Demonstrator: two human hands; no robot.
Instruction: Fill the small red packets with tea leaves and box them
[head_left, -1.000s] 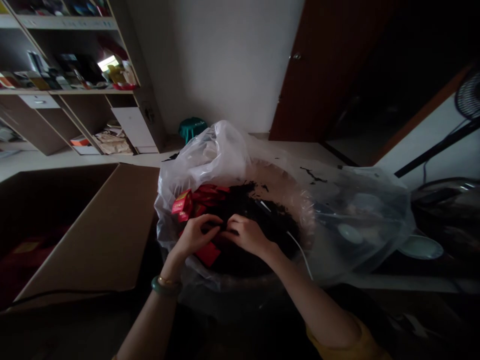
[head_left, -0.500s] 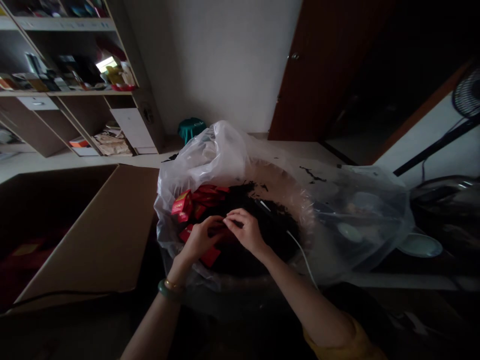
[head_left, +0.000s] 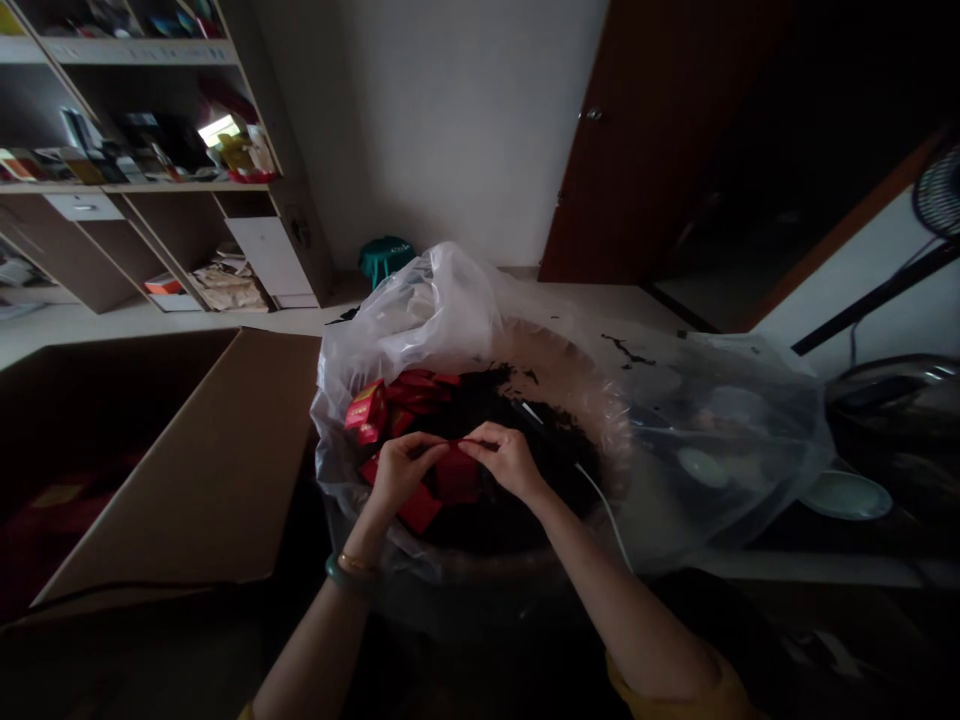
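Observation:
My left hand (head_left: 406, 468) and my right hand (head_left: 507, 457) pinch the top edge of a small red packet (head_left: 457, 476), one at each corner. The packet hangs between them over a heap of dark loose leaves (head_left: 517, 515), which looks like tea. These leaves lie in a wide round basin lined with clear plastic (head_left: 409, 330). Several more red packets (head_left: 367, 408) are piled at the basin's left side, and another red packet (head_left: 420, 510) lies just under my left hand. A white-ended tool (head_left: 531, 412) rests on the leaves.
An open cardboard box (head_left: 202, 450) with red things inside stands on the left. A white cord (head_left: 607, 510) runs over the basin's right rim. Plastic sheeting (head_left: 727, 430) spreads to the right, near a pale dish (head_left: 847, 494). Behind are shelves (head_left: 150, 187), a green bin (head_left: 385, 258) and a door (head_left: 592, 160).
My hands have moved apart, the right one slightly to the right. The red packet, mostly hidden behind my fingers before, now shows stretched between them.

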